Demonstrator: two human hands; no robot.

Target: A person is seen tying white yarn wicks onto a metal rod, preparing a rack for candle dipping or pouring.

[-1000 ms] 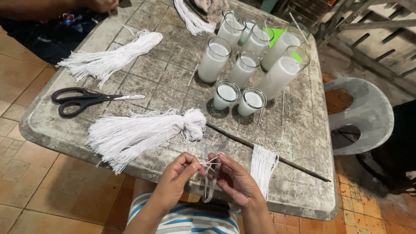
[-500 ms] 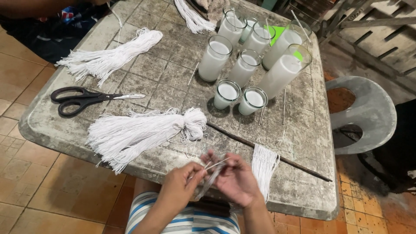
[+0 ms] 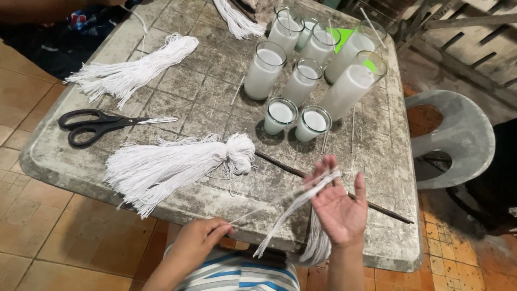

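My right hand (image 3: 338, 207) is raised palm up over the table's near edge, with a small bunch of white wick strings (image 3: 301, 202) lying across its fingers. My left hand (image 3: 202, 237) sits lower by the table edge and pinches one thin white string (image 3: 253, 213) that runs up toward the bunch. More white strings (image 3: 318, 245) hang over the edge below my right hand. A big bundle of white strings (image 3: 172, 167) lies on the grey table (image 3: 204, 102) just left of my hands.
Black scissors (image 3: 102, 124) lie at the left. Another string bundle (image 3: 134, 67) is at the far left. Several glasses of white wax (image 3: 309, 70) stand at the back. A thin dark rod (image 3: 334, 188) crosses the near right. A grey plastic chair (image 3: 458, 134) stands right.
My hands were together at the table edge; now they have pulled apart. The right hand rose with the bunch, and the left drew one string out and down.
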